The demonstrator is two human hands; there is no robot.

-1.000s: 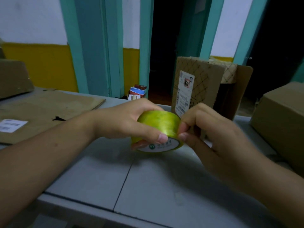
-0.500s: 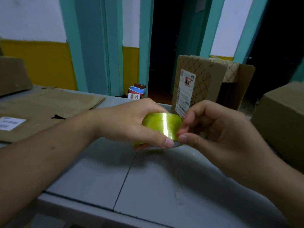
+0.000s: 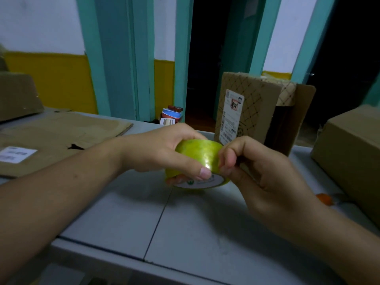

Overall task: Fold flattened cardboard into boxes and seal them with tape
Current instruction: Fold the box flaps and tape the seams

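A yellow-green roll of tape (image 3: pixel 197 155) is held just above the grey table (image 3: pixel 185 227) at the centre of view. My left hand (image 3: pixel 162 151) grips it from the left, thumb across the front of the roll. My right hand (image 3: pixel 259 171) has its curled fingertips on the roll's right side, picking at the tape surface. A flattened cardboard sheet (image 3: pixel 57 136) with a white label lies on the table at the left. An opened patterned cardboard box (image 3: pixel 253 112) with a shipping label stands behind the roll.
A closed brown box (image 3: pixel 349 153) sits at the right edge, with a small orange object (image 3: pixel 323 198) on the table beside it. Another cardboard box (image 3: pixel 18 95) is at the far left. Small containers (image 3: pixel 170 116) stand by the teal door frame behind the table.
The roll has turned slightly in my left hand, showing its printed rim again. My right fingers have curled tighter onto its right side.
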